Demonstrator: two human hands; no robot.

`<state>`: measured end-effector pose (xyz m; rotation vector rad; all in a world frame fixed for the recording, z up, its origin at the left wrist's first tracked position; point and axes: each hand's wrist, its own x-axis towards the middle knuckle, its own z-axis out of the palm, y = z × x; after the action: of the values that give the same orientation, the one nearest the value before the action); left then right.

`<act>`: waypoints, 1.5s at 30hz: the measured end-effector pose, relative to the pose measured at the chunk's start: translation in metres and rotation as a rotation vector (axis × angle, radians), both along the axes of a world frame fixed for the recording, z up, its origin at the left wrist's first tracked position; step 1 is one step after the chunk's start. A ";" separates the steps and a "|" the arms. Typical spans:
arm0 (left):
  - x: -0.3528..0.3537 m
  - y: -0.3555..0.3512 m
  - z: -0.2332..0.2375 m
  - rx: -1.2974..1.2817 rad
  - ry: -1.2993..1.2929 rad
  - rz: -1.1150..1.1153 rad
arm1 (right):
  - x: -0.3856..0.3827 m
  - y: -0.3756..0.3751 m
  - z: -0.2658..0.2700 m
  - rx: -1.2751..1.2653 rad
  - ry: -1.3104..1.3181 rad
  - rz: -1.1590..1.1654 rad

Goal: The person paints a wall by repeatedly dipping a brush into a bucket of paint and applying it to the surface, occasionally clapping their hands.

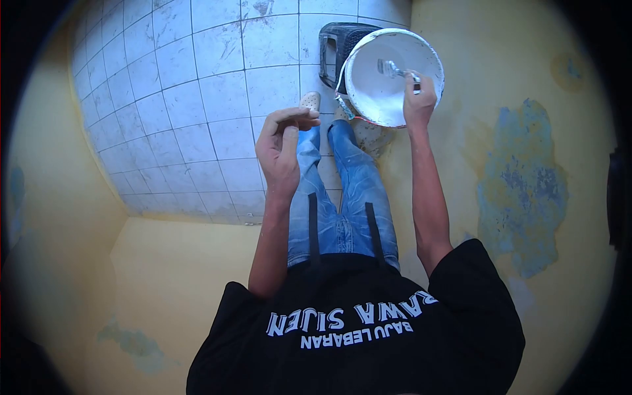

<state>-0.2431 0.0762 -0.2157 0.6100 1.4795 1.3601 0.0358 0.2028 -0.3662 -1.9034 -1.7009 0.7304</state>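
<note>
My right hand (419, 102) is closed around the handle of a paintbrush (390, 68) whose white-coated bristles reach over the bucket's inside. The white bucket (351, 93) has a smeared rim and white paint (382, 92) inside. Its wire handle hangs down the left side. My left hand (282, 139) is raised above my left leg, to the left of the bucket. Its fingers are bent and the thumb stands apart from them, with nothing visible in the grasp.
A black plastic stool-like thing (330, 58) stands beneath or behind the bucket. White floor tiles (217, 99) with dark smudges stretch left. The yellow wall (461, 145) at right has a large peeled bluish patch (523, 191). My shoe (310, 101) stands near the bucket.
</note>
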 end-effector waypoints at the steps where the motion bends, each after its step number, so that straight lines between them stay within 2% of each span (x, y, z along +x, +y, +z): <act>1: 0.001 0.001 0.000 0.001 0.007 -0.003 | 0.001 -0.002 0.007 0.014 0.059 -0.019; 2: 0.003 0.002 0.000 0.004 0.014 -0.005 | -0.002 -0.003 0.014 -0.101 0.234 -0.129; 5: 0.009 0.002 -0.004 0.019 -0.015 0.000 | 0.001 -0.004 -0.002 -0.101 0.554 -0.167; 11: 0.013 -0.005 -0.006 0.018 -0.040 -0.029 | 0.002 -0.003 -0.024 -0.221 0.255 0.174; 15: 0.015 -0.008 -0.006 0.000 -0.001 -0.007 | -0.002 -0.013 -0.039 -0.289 0.270 0.306; 22: 0.015 -0.012 -0.005 0.002 0.033 0.005 | 0.003 -0.013 -0.043 -0.193 0.283 0.124; 29: 0.025 -0.016 -0.007 0.001 0.015 -0.008 | 0.016 -0.008 -0.040 -0.064 0.247 -0.273; 32: 0.027 -0.016 -0.007 0.005 0.013 -0.025 | 0.027 -0.004 -0.054 -0.068 0.074 -0.261; 35: 0.027 -0.013 -0.003 0.002 0.042 -0.047 | 0.044 0.001 -0.086 -0.003 -0.215 -0.130; 38: 0.024 -0.012 0.001 0.004 0.049 -0.050 | 0.050 0.007 -0.083 0.180 -0.375 -0.019; 41: 0.022 -0.009 0.009 0.021 0.048 -0.063 | 0.051 0.006 -0.058 -0.036 0.006 -0.295; 45: 0.023 -0.004 0.039 0.079 0.065 -0.095 | 0.064 0.000 -0.020 -0.061 0.178 -0.585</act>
<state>-0.2204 0.0721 -0.1769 0.7717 1.4353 1.3402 0.0996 0.2023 -0.3866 -2.1503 -0.9456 0.6886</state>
